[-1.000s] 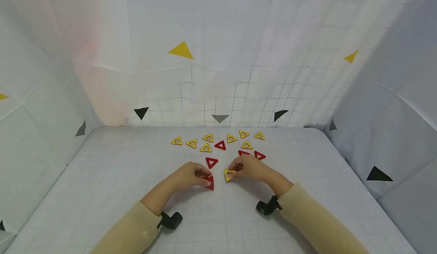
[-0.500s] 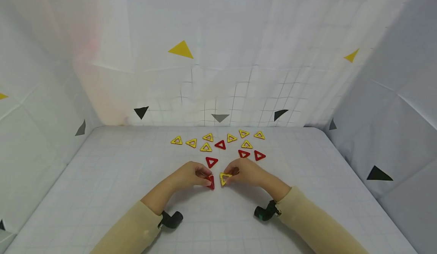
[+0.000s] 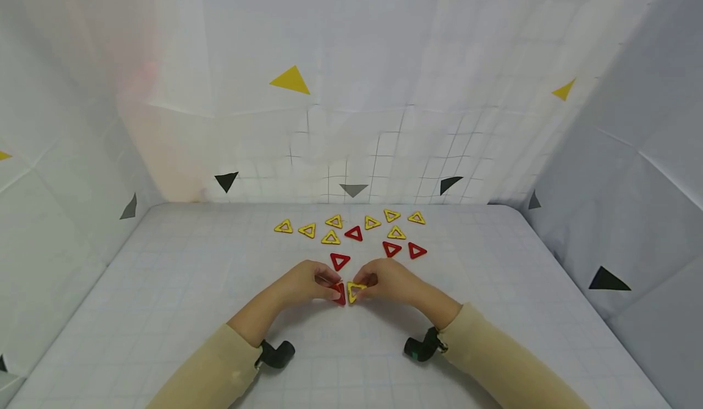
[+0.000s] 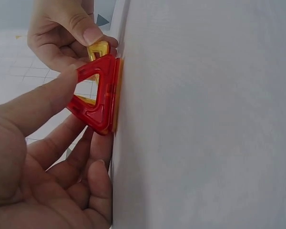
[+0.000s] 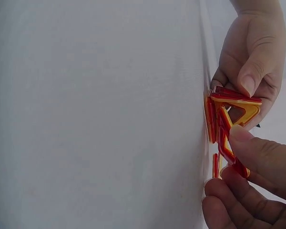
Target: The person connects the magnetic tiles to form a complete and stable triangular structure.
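Left hand (image 3: 302, 282) pinches a red triangular plastic frame (image 3: 343, 294); just right of it, facing edges near-parallel, right hand (image 3: 391, 282) pinches a yellow triangular plastic frame (image 3: 349, 293).

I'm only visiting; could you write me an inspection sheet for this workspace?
Surface: pale tabletop, faint grid lines.
Job's things: red triangle and yellow triangle, held close together, contact unclear; eight loose yellow triangles and four loose red triangles lie farther back.
Clutter: nothing seen.
Grippers: bare hands; left hand holds the red triangle, right hand the yellow triangle; a black device on each wrist.
Cables: nothing seen.
Surroundings: pale sheeting bearing yellow, black and grey triangular marks.
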